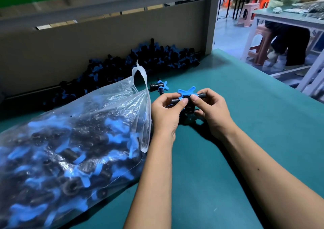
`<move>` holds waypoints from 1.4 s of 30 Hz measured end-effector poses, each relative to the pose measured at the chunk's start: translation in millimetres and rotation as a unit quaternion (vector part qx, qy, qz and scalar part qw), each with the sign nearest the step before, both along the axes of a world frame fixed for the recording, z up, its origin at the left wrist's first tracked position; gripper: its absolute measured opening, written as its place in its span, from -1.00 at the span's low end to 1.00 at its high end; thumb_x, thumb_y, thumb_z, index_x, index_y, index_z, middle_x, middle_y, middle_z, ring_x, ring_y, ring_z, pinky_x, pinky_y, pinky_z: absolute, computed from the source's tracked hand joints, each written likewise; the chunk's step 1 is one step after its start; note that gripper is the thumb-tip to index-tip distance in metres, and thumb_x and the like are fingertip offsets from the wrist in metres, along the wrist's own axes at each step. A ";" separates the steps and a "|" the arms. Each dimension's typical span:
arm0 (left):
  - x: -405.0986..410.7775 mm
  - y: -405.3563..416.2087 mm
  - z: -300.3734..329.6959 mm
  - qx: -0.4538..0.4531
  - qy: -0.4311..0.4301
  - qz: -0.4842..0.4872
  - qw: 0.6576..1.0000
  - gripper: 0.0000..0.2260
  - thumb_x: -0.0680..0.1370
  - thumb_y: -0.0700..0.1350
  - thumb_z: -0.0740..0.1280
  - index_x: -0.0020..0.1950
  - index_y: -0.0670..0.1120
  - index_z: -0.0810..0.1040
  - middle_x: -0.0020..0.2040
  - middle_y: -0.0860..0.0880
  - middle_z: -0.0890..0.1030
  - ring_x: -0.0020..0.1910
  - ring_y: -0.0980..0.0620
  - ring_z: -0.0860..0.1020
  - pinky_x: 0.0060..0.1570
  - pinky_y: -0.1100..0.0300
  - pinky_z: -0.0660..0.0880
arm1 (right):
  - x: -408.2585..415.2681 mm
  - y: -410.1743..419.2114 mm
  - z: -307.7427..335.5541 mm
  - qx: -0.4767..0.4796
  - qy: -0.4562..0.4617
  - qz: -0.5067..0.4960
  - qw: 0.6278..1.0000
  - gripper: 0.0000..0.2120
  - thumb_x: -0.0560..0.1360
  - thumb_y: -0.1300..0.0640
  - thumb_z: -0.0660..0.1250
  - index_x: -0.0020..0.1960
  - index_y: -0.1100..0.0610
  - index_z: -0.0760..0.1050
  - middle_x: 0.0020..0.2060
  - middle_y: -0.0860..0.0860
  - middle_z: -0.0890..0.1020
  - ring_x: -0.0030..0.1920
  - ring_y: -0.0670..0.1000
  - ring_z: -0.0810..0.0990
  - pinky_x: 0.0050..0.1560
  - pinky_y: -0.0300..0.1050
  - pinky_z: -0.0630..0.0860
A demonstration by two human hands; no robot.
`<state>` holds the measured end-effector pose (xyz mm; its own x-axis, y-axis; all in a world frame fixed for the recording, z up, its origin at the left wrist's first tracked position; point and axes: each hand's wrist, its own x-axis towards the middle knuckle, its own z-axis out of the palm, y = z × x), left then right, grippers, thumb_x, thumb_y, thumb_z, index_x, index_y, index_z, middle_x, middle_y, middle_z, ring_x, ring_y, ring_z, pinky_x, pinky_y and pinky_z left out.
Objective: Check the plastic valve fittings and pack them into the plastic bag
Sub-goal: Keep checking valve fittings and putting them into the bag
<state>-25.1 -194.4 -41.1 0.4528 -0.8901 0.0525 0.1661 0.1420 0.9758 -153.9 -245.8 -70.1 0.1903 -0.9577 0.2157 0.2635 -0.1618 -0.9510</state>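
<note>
A black valve fitting with a blue butterfly handle (186, 93) is held level above the green table between both hands. My left hand (166, 114) pinches its left end, and my right hand (213, 111) pinches its right end. More dark fittings sit under my palms, partly hidden. A clear plastic bag (73, 141) lies at the left, nearly full of black and blue fittings, its mouth open toward my hands. Two loose fittings (160, 87) lie just beyond my left hand.
A long heap of black and blue fittings (140, 62) runs along the grey back panel (87, 41). The green table (245, 115) ends at the right edge. Beyond it, a seated person (289, 36) works at another bench beside pink stools.
</note>
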 end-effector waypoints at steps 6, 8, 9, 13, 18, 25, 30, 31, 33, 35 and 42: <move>-0.7 -2.3 -3.7 -0.017 0.058 0.059 0.996 -0.76 0.51 -0.36 0.49 0.17 -0.31 0.62 -0.01 -0.18 0.66 -0.10 0.06 0.62 -0.10 0.39 0.55 | -8.8 -4.0 -0.4 0.090 -0.143 -0.039 0.985 -0.82 0.50 0.21 0.47 0.10 0.09 0.62 -0.20 -0.03 0.65 -0.23 -0.10 0.59 -0.22 -0.24 0.50; -2.4 -2.4 -6.4 -0.017 0.049 0.052 0.997 -0.81 0.51 -0.37 0.48 0.12 -0.29 0.64 -0.06 -0.17 0.67 -0.15 0.08 0.63 -0.14 0.37 0.54 | -7.1 -2.7 -1.5 0.076 -0.103 0.006 0.992 -0.82 0.46 0.17 0.52 0.06 0.12 0.67 -0.12 0.04 0.70 -0.22 -0.04 0.64 -0.22 -0.17 0.56; -4.1 -2.0 -8.1 -0.016 0.042 0.040 0.998 -0.84 0.52 -0.37 0.48 0.07 -0.26 0.64 -0.09 -0.16 0.68 -0.18 0.08 0.63 -0.15 0.36 0.55 | -5.2 -1.4 -2.4 0.056 -0.063 0.024 0.996 -0.84 0.44 0.14 0.54 0.01 0.10 0.69 -0.11 0.09 0.72 -0.21 0.02 0.67 -0.17 -0.09 0.59; -7.5 -0.9 -12.7 -0.016 0.026 0.020 0.999 -0.87 0.53 -0.34 0.48 0.00 -0.18 0.63 -0.16 -0.12 0.67 -0.22 0.08 0.61 -0.18 0.33 0.54 | -3.7 -1.7 -3.0 0.024 -0.017 0.035 0.999 -0.81 0.36 0.06 0.60 -0.09 0.09 0.69 -0.11 0.16 0.73 -0.12 0.15 0.67 0.06 0.17 0.55; -5.9 -4.2 -10.5 -0.061 0.015 0.085 0.994 -0.88 0.54 -0.34 0.47 0.05 -0.24 0.60 -0.17 -0.03 0.63 -0.26 0.23 0.60 -0.16 0.36 0.51 | -3.7 -9.5 -7.9 0.093 -0.115 -0.086 0.985 -0.89 0.45 0.15 0.54 -0.04 0.12 0.67 -0.21 -0.05 0.66 -0.26 -0.10 0.56 -0.15 -0.18 0.48; -21.2 -1.9 -3.5 -0.088 -0.076 0.184 0.976 -0.75 0.48 -0.14 0.57 -0.18 -0.03 0.50 -0.25 0.01 0.64 -0.29 0.00 0.61 -0.18 0.08 0.56 | 8.1 -0.2 -8.6 -0.091 0.073 -0.061 0.991 -0.79 0.48 0.14 0.48 0.08 0.08 0.53 -0.04 -0.06 0.66 -0.18 -0.01 0.63 -0.28 -0.14 0.58; -29.5 8.7 16.2 -0.060 -0.263 0.152 0.951 -0.73 0.46 -0.01 0.58 -0.17 -0.12 0.54 -0.18 -0.03 0.63 -0.18 0.01 0.59 -0.06 0.10 0.51 | 13.7 -2.3 -12.4 -0.104 0.026 -0.023 0.994 -0.91 0.52 0.18 0.47 0.02 0.15 0.66 -0.08 0.10 0.72 -0.09 0.10 0.66 -0.02 0.03 0.56; -31.6 11.1 26.8 -0.056 -0.321 0.124 0.937 -0.74 0.48 0.01 0.56 -0.15 -0.12 0.56 -0.15 -0.04 0.63 -0.14 -0.03 0.59 -0.02 0.03 0.51 | 14.0 -1.7 -12.3 -0.028 -0.043 0.006 0.999 -0.87 0.51 0.11 0.49 -0.02 0.16 0.68 -0.12 0.11 0.71 -0.13 0.08 0.61 -0.07 0.00 0.51; -36.7 18.8 55.2 -0.103 -0.419 0.082 0.898 -0.78 0.47 -0.02 0.56 -0.14 -0.10 0.59 -0.16 -0.02 0.62 -0.14 -0.06 0.58 -0.04 0.01 0.51 | 10.1 -4.5 -11.4 0.092 -0.125 0.044 0.987 -0.79 0.46 -0.04 0.51 -0.08 0.11 0.70 -0.21 0.07 0.63 -0.19 0.05 0.51 -0.13 -0.04 0.41; -38.7 30.3 84.2 -0.202 -0.473 0.125 0.848 -0.82 0.41 -0.10 0.57 -0.16 -0.10 0.59 -0.17 -0.01 0.60 -0.13 -0.07 0.53 -0.06 0.09 0.46 | 8.9 -8.1 -10.2 0.141 -0.176 0.061 0.972 -0.79 0.54 -0.01 0.42 0.02 0.12 0.69 -0.13 0.15 0.58 -0.11 0.14 0.47 -0.02 0.06 0.43; 18.4 53.0 109.4 0.042 -0.538 0.328 0.775 -0.35 0.30 -0.01 0.65 0.26 0.04 0.38 0.24 -0.05 0.32 0.22 -0.06 0.31 0.11 0.24 0.24 | 8.1 1.8 -3.9 0.140 -0.154 0.007 0.978 -0.81 0.61 0.06 0.34 -0.03 0.16 0.65 -0.22 0.13 0.68 -0.35 -0.04 0.56 -0.39 -0.28 0.49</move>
